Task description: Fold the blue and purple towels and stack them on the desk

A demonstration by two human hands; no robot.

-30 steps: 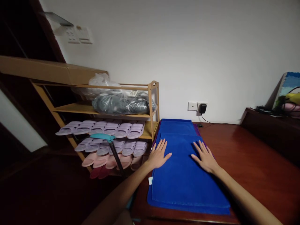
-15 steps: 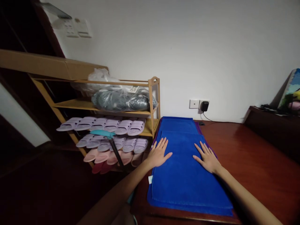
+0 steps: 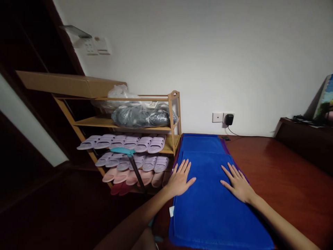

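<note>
Layers of blue towel lie flat in a long strip on the reddish-brown wooden table. Under their right edge a strip of purple cloth peeks out, and a small white label sticks out on the left. My left hand rests palm down on the towel's left edge, fingers stretched out. Across from it, my right hand lies flat with spread fingers on the right edge. Neither hand grips anything.
To the left stands a wooden rack with rows of lilac slippers, a bagged grey bundle and a cardboard box. A teal-topped handle rises before it. A black plug-in adapter sits on the wall, its cord trailing right.
The view has shifted, so everything appears slightly lower and mostly further right. Both hands remain flat on the towel in nearly the same places.
</note>
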